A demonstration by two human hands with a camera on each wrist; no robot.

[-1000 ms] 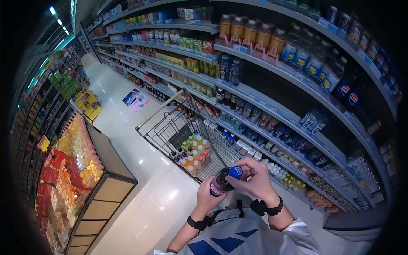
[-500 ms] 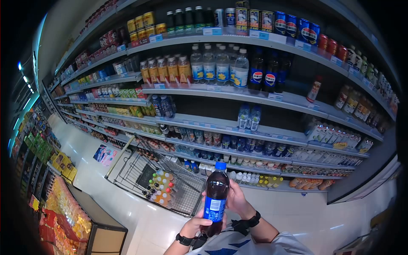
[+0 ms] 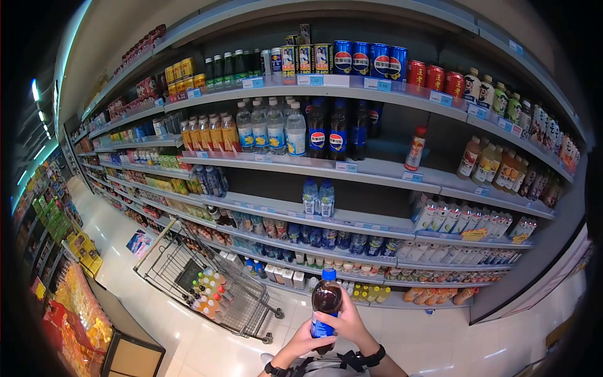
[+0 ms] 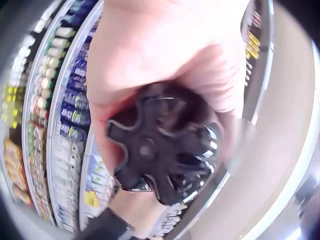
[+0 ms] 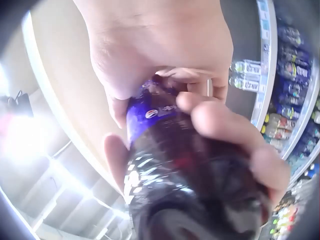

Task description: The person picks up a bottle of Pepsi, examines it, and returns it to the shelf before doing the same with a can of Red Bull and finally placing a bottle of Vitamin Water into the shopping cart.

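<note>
A cola bottle (image 3: 326,295) with dark liquid, a blue cap (image 3: 329,274) and a blue label stands nearly upright in front of the body. My left hand (image 3: 303,342) grips its lower part. Higher up, around the label, my right hand (image 3: 353,323) holds it too. The left wrist view looks at the bottle's lobed base (image 4: 147,150), with the palm wrapped about it. In the right wrist view, the blue label (image 5: 150,117) with a round logo shows between the fingers.
A wire shopping cart (image 3: 242,311) holding several juice bottles (image 3: 207,295) stands at left. Ahead runs a long drinks shelf (image 3: 264,160), with similar cola bottles (image 3: 328,135) on an upper level. A display of packaged goods (image 3: 69,311) and a yellow crate (image 3: 81,251) are further left.
The view has swung right and up toward the shelves. The bottle, earlier tipped with its cap toward the camera, was raised upright, then turned; both hands still hold it, the right thumb now across its front.
</note>
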